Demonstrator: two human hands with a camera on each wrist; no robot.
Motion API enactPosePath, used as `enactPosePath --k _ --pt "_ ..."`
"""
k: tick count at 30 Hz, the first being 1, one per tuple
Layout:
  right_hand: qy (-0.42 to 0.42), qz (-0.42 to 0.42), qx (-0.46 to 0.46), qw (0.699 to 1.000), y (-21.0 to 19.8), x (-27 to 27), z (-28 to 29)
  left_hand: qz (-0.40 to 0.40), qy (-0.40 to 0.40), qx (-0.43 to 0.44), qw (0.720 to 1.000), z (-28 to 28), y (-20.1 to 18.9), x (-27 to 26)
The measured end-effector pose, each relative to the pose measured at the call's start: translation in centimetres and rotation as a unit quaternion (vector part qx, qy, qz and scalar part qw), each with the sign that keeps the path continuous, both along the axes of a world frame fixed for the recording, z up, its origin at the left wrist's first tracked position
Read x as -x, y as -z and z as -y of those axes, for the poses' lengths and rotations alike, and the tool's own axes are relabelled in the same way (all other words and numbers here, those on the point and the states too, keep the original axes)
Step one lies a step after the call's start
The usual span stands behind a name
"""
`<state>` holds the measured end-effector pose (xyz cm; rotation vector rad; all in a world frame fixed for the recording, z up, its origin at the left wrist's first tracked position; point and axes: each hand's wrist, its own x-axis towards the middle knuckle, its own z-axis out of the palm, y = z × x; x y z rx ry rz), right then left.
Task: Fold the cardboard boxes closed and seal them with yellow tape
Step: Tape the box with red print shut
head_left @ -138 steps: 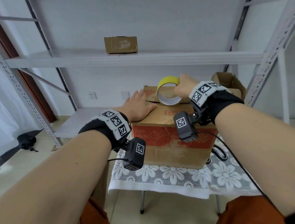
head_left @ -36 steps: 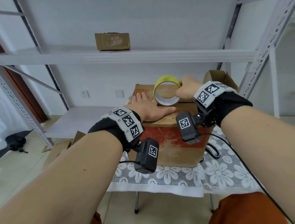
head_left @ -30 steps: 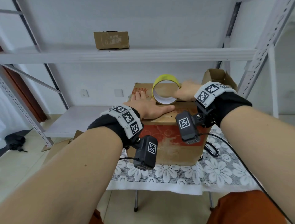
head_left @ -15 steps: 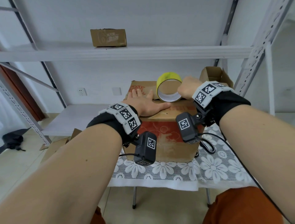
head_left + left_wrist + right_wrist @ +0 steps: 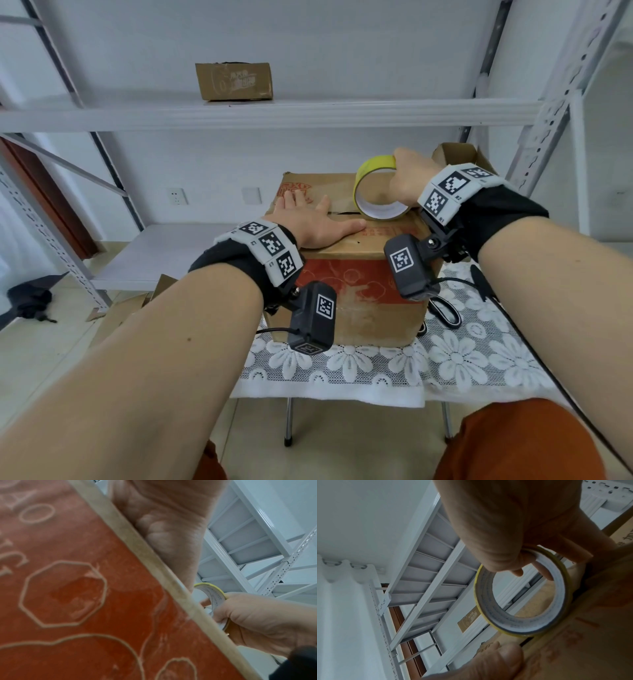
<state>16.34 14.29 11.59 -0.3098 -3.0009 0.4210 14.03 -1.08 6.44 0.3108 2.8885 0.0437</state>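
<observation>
A brown cardboard box [image 5: 363, 274] with a red printed front stands on the lace-covered table, its top flaps folded down with a dark gap along the seam. My left hand [image 5: 308, 222] lies flat on the box top with straight fingers, pressing the flaps; the left wrist view shows its palm [image 5: 164, 520] at the box's top edge [image 5: 154, 563]. My right hand [image 5: 407, 178] grips a roll of yellow tape [image 5: 375, 192] standing on edge on the box top. In the right wrist view its fingers curl through the roll [image 5: 522, 599].
Black-handled scissors [image 5: 445, 310] lie on the lace cloth [image 5: 376, 370] right of the box. An open cardboard box [image 5: 459, 157] stands behind at right. A small closed box [image 5: 234, 81] sits on the upper metal shelf [image 5: 308, 113]. Flattened cardboard [image 5: 120, 308] lies on the floor at left.
The right hand has carried the tape roll rightward along the box top. The left hand stays flat on the flaps, having earlier slid toward the middle of the box.
</observation>
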Motion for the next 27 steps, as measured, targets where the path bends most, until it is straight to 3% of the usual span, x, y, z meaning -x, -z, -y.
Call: enactPosePath --k 11,27 --pt "-0.004 0.011 -0.027 1.0 -0.7 -0.2 0.3 -0.005 0.043 -0.02 0.999 -1.2 -0.2 -0.9" --pt "0.016 0.049 0.085 0.995 1.8 0.0 -1.6 0.013 0.024 -0.011 1.0 -3.1 -0.1 -1.2"
